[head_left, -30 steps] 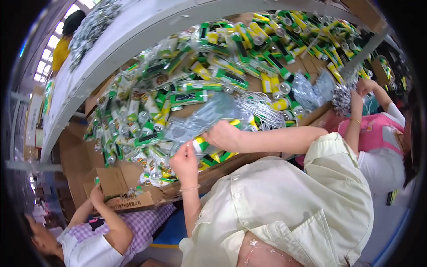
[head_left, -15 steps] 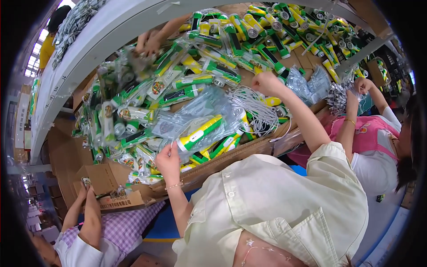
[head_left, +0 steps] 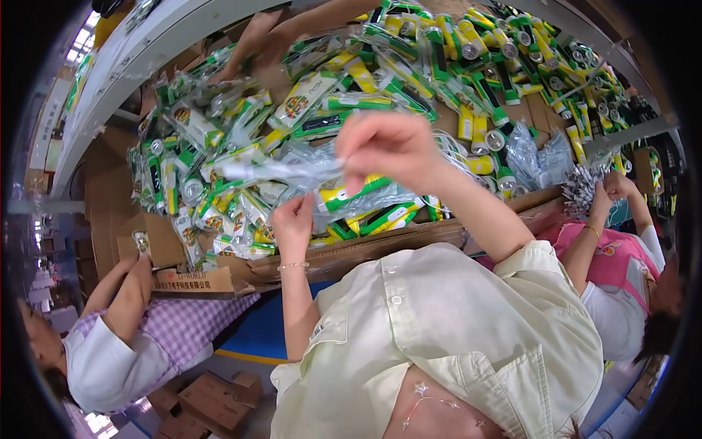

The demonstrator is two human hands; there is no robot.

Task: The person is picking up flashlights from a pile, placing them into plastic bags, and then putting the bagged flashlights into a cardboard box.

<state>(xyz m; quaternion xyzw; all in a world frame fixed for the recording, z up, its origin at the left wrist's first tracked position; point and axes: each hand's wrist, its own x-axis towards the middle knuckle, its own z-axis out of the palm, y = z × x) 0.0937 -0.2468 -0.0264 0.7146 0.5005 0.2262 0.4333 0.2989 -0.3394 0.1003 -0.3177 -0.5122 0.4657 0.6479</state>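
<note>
My left hand [head_left: 292,222] is closed in a pinch at the edge of a clear plastic bag [head_left: 369,207]. A green and yellow flashlight [head_left: 333,199] lies at that bag, partly hidden by my right hand. My right hand [head_left: 391,150] is raised above it, fingers curled together and smeared by motion. From its fingers a blurred white strip [head_left: 281,173] stretches left over the pile; its kind cannot be made out. Behind my right wrist, white cables [head_left: 451,148] show in part. Bagged flashlights [head_left: 303,99] surround both hands.
Loose flashlights [head_left: 504,73] heap at the back right, near clear bags [head_left: 553,157]. A cardboard edge [head_left: 439,240] runs in front of me. Co-workers' hands work at the far left [head_left: 259,44], at a carton [head_left: 164,238] on the left, and with silvery strips [head_left: 583,192] on the right.
My right hand has moved left from above the white cables, and a blurred white strip now trails from it. My left hand stays at the bag. The far co-worker's arms reach further across.
</note>
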